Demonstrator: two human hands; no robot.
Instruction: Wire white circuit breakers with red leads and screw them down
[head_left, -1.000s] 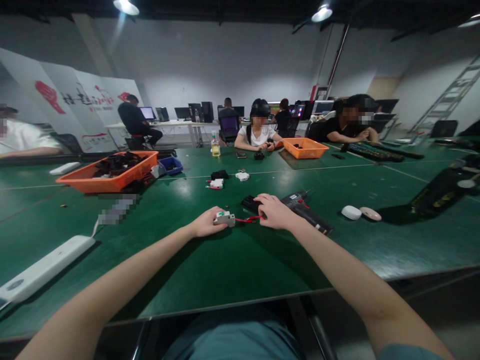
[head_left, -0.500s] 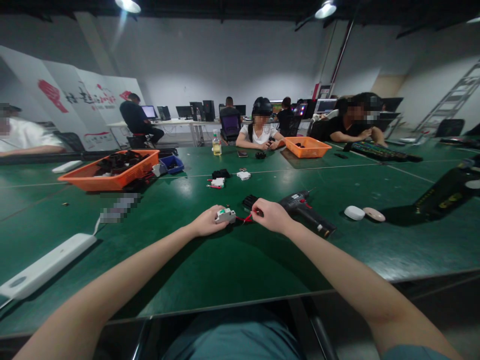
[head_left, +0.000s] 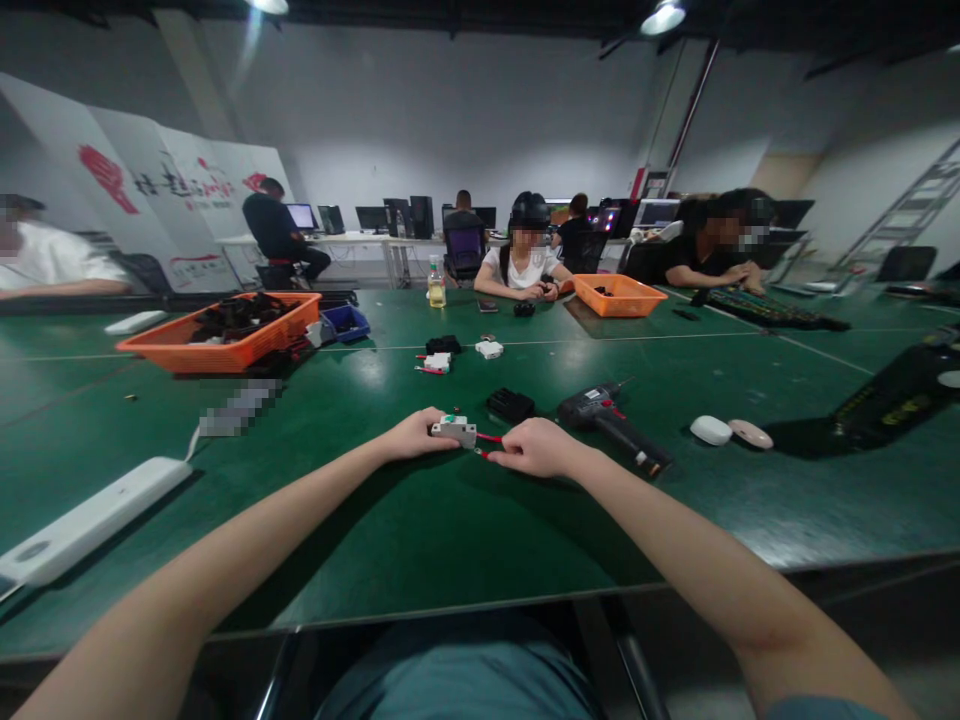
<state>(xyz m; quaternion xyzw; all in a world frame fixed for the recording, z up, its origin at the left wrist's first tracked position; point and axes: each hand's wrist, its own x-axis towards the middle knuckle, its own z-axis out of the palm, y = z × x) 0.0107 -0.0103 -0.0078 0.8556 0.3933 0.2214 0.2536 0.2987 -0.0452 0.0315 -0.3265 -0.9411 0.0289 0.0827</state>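
My left hand (head_left: 417, 437) is closed around a small white circuit breaker (head_left: 454, 432) with a green part on top, held just over the green table. From the breaker's right side runs a red wire (head_left: 489, 437), which my right hand (head_left: 541, 448) pinches; its loose end with a metal terminal points back toward the breaker. Behind my right hand lies a black ribbed block (head_left: 511, 404). A black power drill (head_left: 613, 425) rests on its side to the right. Farther back are another white breaker with red wire (head_left: 435, 362) and a white piece (head_left: 489, 349).
An orange basket (head_left: 225, 350) of black parts and a blue bin (head_left: 346, 323) stand at left. A white power strip (head_left: 97, 520) lies near the left edge. Two small cases (head_left: 711, 430) and a dark bottle (head_left: 900, 395) are at right. Co-workers sit across the table.
My right hand has turned and lowered slightly, bringing the red wire's terminal end into view near the breaker. The black block behind it shows more fully. My left hand keeps hold of the breaker.
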